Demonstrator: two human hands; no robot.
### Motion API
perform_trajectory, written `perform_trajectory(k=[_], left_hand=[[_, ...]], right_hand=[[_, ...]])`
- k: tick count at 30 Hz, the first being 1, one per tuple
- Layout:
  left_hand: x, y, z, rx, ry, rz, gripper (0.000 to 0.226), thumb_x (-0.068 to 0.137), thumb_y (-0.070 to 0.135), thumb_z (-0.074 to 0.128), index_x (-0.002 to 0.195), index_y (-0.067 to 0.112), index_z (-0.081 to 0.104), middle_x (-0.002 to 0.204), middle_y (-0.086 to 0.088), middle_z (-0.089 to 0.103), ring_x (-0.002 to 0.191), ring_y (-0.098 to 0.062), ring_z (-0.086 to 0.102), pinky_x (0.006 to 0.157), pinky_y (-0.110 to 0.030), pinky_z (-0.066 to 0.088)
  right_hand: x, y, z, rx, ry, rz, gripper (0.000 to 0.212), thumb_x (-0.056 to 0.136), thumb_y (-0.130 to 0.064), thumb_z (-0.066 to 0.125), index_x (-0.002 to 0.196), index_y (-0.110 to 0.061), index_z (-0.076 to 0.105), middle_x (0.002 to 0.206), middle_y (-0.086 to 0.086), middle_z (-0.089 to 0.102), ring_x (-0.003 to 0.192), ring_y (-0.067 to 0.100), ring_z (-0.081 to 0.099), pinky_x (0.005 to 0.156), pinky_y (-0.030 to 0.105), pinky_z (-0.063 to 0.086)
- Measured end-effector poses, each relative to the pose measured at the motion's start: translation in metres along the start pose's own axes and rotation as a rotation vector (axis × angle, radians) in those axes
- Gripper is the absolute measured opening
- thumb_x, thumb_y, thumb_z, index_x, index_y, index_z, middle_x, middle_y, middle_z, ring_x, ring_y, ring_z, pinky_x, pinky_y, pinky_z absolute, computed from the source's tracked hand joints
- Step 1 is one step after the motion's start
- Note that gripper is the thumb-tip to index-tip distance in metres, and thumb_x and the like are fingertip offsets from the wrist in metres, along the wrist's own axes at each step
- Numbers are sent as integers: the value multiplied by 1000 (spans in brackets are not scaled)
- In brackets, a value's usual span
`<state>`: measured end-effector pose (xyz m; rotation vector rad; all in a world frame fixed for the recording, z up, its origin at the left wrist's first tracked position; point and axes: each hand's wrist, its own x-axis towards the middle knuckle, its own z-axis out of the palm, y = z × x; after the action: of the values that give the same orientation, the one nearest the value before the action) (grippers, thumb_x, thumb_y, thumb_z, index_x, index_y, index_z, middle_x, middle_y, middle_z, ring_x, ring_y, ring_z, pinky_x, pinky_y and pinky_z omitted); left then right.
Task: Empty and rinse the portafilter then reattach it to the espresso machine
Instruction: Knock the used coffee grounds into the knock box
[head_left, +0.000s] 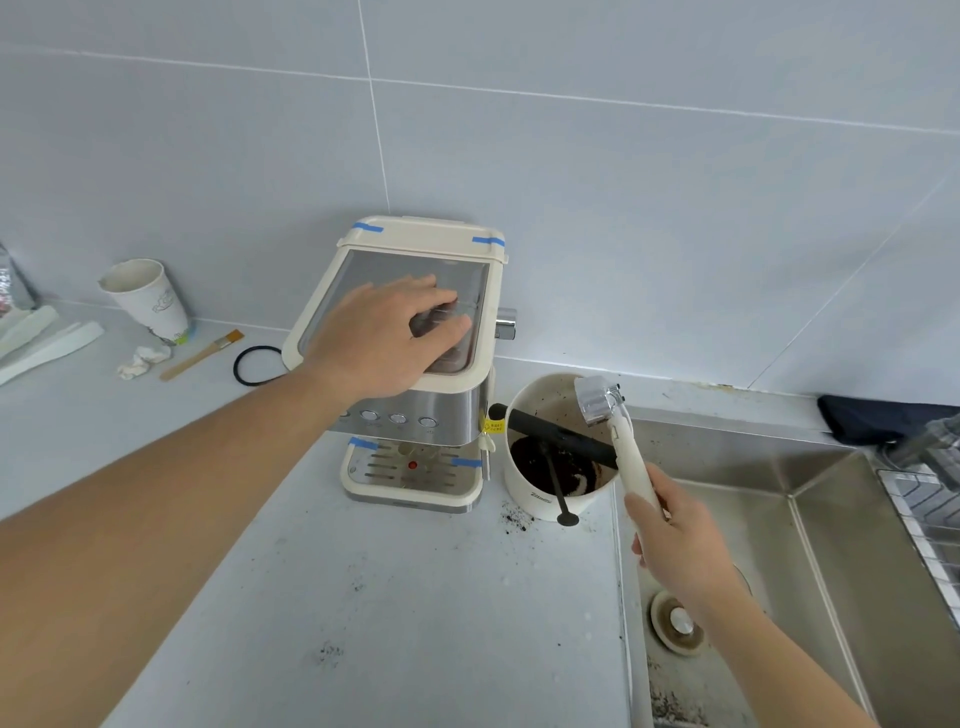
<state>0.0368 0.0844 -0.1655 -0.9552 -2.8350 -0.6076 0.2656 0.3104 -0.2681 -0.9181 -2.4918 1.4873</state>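
The cream and steel espresso machine stands on the counter against the tiled wall. My left hand rests flat on its top, fingers spread. My right hand grips the cream handle of the portafilter, whose metal head is raised over the rim of the white knock box. The knock box stands right of the machine, with a black bar across it and dark coffee grounds inside. The steel sink lies to the right, its drain below my right wrist.
Loose grounds are scattered on the counter in front of the knock box. At the left stand a paper cup, a crumpled tissue, a small brush and a black ring. A dark cloth lies behind the sink.
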Motion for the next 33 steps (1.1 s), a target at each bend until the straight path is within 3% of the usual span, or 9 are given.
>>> perform_trajectory(k=[3, 5, 8, 10, 19, 26, 33], left_hand=[[0, 0, 1, -4, -2, -2, 52, 91, 61, 41, 135, 36, 54, 153, 7, 42, 140, -13, 37, 117, -42, 24], [0, -1, 1, -9, 1, -6, 51, 92, 60, 42, 135, 36, 54, 152, 7, 42, 140, -14, 37, 116, -41, 24], [0, -2, 1, -15, -1, -3, 51, 91, 61, 41, 134, 36, 54, 152, 8, 42, 140, -13, 37, 117, -42, 23], [1, -2, 1, -22, -1, -5, 51, 91, 61, 42, 134, 37, 54, 152, 8, 43, 140, -12, 37, 117, -43, 24], [1, -4, 2, -43, -8, -20, 58, 86, 68, 36, 132, 39, 55, 150, 10, 45, 138, -14, 41, 116, -47, 27], [2, -5, 2, -40, -8, -19, 57, 86, 67, 37, 132, 38, 55, 150, 10, 45, 138, -14, 42, 116, -47, 27], [1, -4, 1, -61, -6, -26, 57, 85, 67, 37, 132, 38, 56, 150, 9, 46, 138, -12, 41, 116, -47, 27]], right_hand=[[1, -2, -2, -87, 7, -60, 23, 93, -14, 49, 101, -34, 58, 78, 16, 60, 61, 34, 61, 61, 50, 56], [2, -1, -4, -159, -1, -91, 35, 94, -14, 50, 107, -47, 52, 78, 11, 62, 66, 33, 63, 60, 45, 54], [7, 7, -5, -301, 19, -130, 43, 95, -18, 52, 133, -37, 51, 78, -4, 59, 66, 14, 58, 53, 26, 41], [8, 9, -5, -363, 35, -152, 45, 94, -18, 53, 136, -32, 50, 82, -6, 56, 69, 10, 55, 55, 22, 37], [10, 6, -9, -488, 50, -157, 46, 95, -19, 52, 140, -28, 45, 85, -1, 51, 71, 21, 56, 60, 32, 45], [11, 3, -13, -474, 77, -181, 47, 94, -19, 55, 139, -31, 47, 88, -3, 53, 74, 15, 54, 56, 22, 37], [9, 10, 2, -427, 139, -159, 50, 93, -20, 57, 141, -25, 45, 101, -1, 54, 76, 18, 55, 62, 33, 44]])
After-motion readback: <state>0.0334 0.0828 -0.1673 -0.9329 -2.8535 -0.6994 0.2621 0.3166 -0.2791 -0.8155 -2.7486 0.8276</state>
